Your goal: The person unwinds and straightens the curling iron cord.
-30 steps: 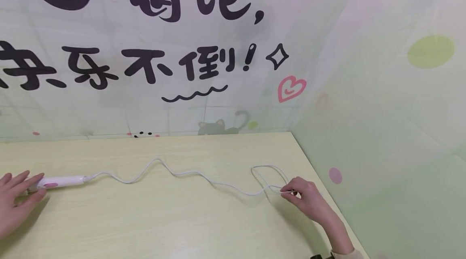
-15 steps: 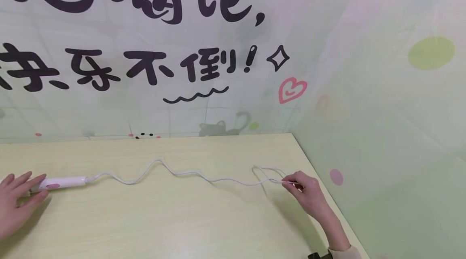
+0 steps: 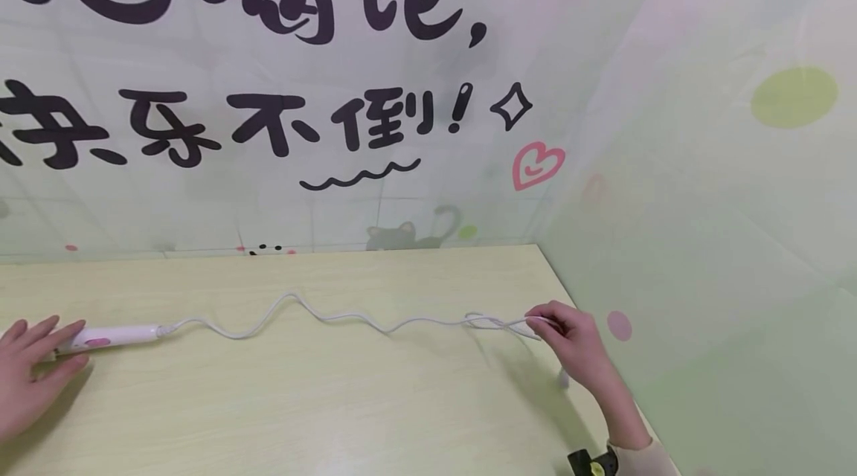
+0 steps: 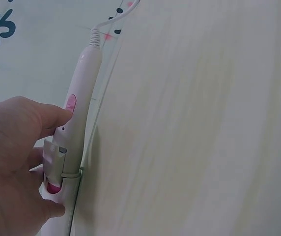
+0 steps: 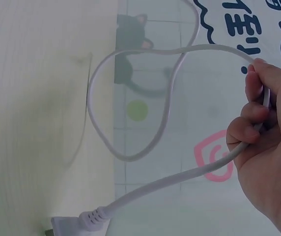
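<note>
At the left of the table, my left hand (image 3: pixel 33 372) holds a white curling iron (image 3: pixel 123 335) by its handle. In the left wrist view, fingers and thumb lie across the iron, one fingertip right at its pink button (image 4: pixel 70 103) and others beside the clamp lever (image 4: pixel 54 162). The iron's barrel end is cut off from view. My right hand (image 3: pixel 572 338) pinches the white power cord (image 3: pixel 428 320) between thumb and forefinger, the other fingers curled round it. A loop of cord hangs from the fingers in the right wrist view, and the plug (image 5: pixel 79 225) dangles below the hand.
The pale wooden table (image 3: pixel 321 401) meets a printed back wall (image 3: pixel 268 201) and a right side wall (image 3: pixel 723 260). From the iron, the cord runs in waves across the table. The right hand is near the table's right edge.
My right hand has risen and shifted slightly, drawing the cord's loop up and flatter. The plug now shows below that hand. The left hand stays on the curling iron.
</note>
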Motion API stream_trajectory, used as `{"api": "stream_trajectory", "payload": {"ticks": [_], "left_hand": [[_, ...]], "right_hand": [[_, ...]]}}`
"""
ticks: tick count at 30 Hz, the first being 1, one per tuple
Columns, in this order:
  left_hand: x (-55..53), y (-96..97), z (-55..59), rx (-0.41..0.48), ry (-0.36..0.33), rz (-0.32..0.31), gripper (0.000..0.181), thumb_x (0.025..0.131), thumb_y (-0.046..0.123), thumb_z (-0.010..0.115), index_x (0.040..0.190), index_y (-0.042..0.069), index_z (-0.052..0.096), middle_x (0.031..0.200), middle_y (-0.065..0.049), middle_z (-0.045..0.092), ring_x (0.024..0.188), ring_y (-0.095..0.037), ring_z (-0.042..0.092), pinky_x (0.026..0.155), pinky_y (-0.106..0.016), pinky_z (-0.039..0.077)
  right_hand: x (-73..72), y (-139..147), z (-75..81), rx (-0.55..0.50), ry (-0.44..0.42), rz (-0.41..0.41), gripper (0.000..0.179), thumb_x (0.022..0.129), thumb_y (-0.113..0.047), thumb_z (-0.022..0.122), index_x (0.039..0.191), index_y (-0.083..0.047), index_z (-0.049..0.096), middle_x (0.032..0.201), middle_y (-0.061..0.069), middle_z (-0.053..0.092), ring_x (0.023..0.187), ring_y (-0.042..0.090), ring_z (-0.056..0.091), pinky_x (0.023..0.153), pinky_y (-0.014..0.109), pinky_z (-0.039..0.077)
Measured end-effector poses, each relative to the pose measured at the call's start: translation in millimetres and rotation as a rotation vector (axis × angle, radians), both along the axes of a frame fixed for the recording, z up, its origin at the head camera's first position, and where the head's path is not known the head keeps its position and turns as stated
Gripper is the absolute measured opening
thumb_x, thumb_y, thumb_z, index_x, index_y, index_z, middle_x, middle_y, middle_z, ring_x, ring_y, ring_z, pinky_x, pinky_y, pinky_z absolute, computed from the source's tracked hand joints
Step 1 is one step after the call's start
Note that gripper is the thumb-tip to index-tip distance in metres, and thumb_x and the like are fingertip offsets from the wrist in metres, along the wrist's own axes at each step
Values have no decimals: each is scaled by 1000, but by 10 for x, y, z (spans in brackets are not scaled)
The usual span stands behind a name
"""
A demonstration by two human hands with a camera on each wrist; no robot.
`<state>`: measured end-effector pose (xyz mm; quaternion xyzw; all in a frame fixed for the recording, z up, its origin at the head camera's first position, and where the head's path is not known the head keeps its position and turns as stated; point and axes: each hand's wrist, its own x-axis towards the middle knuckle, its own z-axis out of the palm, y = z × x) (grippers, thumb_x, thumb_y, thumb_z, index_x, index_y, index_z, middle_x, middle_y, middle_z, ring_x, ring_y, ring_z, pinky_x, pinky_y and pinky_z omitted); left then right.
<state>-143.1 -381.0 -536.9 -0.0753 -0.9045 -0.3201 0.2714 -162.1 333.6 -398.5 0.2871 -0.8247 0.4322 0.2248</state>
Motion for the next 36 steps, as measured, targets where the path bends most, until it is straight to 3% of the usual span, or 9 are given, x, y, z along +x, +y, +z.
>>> {"api": "stream_trajectory", "payload": {"ticks": [3,7,12,16,20,25,29,36], "left_hand": [[6,10,6,5,7,-4,72,100,20,67,140,66,28,146,-47,31,147,-61,6,123,-64,-8],[19,27,32,4,-2,-1,72,101,20,66,139,67,27,146,-47,30,147,-61,6,123,-65,-9],[16,36,45,8,20,-14,68,103,21,64,139,66,28,146,-47,31,146,-61,8,124,-62,-6],[13,29,30,10,30,-23,67,103,21,64,140,65,29,147,-45,30,146,-61,8,125,-60,-5],[4,16,14,-1,11,-19,70,103,19,63,140,67,27,151,-41,28,147,-61,7,125,-60,-7],[-8,12,19,-19,-14,-15,77,102,14,63,141,67,23,152,-42,27,147,-61,4,123,-62,-10],[-1,5,26,-28,-32,-1,80,101,13,64,140,68,21,151,-43,27,147,-60,3,122,-63,-11],[-1,-6,32,-40,-53,9,81,101,13,64,140,68,19,150,-43,27,148,-59,2,122,-63,-12]], "right_hand": [[-41,59,-43,-49,-9,22,30,80,28,68,92,1,71,78,-9,65,59,6,52,47,15,45],[-17,43,20,-127,-50,13,25,82,27,65,92,4,70,77,-8,65,64,5,55,51,13,47],[-25,30,96,-292,-137,3,14,89,24,60,90,11,65,69,-4,59,55,10,44,41,24,34],[-59,19,137,-430,-262,-131,6,97,12,61,92,15,62,66,-3,55,51,9,39,39,24,28],[-94,31,134,-580,-380,-268,12,100,-1,64,90,5,69,67,-2,53,51,8,39,42,17,31],[-136,57,114,-744,-392,-318,12,101,-2,64,90,1,70,65,0,51,51,8,37,44,18,31],[-172,71,128,-783,-374,-383,12,100,-5,67,95,6,69,66,0,52,51,8,38,43,16,33],[-206,121,134,-774,-445,-537,10,97,-15,73,91,-7,75,65,-2,54,49,7,41,41,15,35]]}}
